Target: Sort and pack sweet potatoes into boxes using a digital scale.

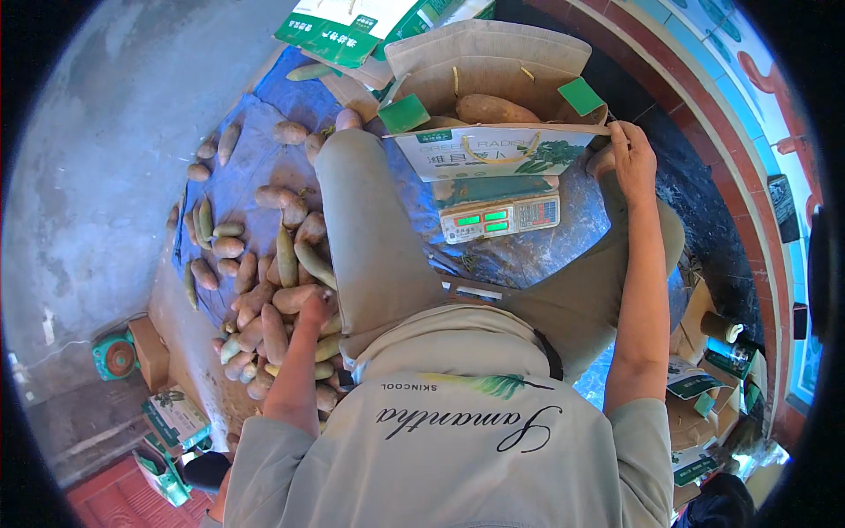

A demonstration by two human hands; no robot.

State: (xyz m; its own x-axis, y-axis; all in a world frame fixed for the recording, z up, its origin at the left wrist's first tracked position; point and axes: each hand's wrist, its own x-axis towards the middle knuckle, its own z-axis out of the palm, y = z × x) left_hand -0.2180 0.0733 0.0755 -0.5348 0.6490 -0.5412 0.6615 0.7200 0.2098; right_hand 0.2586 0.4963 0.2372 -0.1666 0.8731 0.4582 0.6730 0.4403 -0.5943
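Observation:
An open cardboard gift box (493, 151) with a white-and-green front and yellow cord handles sits on a digital scale (500, 217) between my knees. Inside it lies a large sweet potato (495, 109); the rest of the contents is mostly hidden. My right hand (632, 158) grips the box's near right top corner. To the left, my left hand (314, 308) is down in a heap of sweet potatoes and green radishes, against the end of a sweet potato (292, 299). Its fingers are mostly hidden. Close by are a long green radish (286, 257) and another radish (314, 264).
The heap rests on a blue sheet (251, 119) beside my left leg. More printed boxes (352, 33) stand beyond the open one. At the right are folded cartons (695, 400) and a tiled ledge (704, 145). A green round device (115, 356) stands at the lower left.

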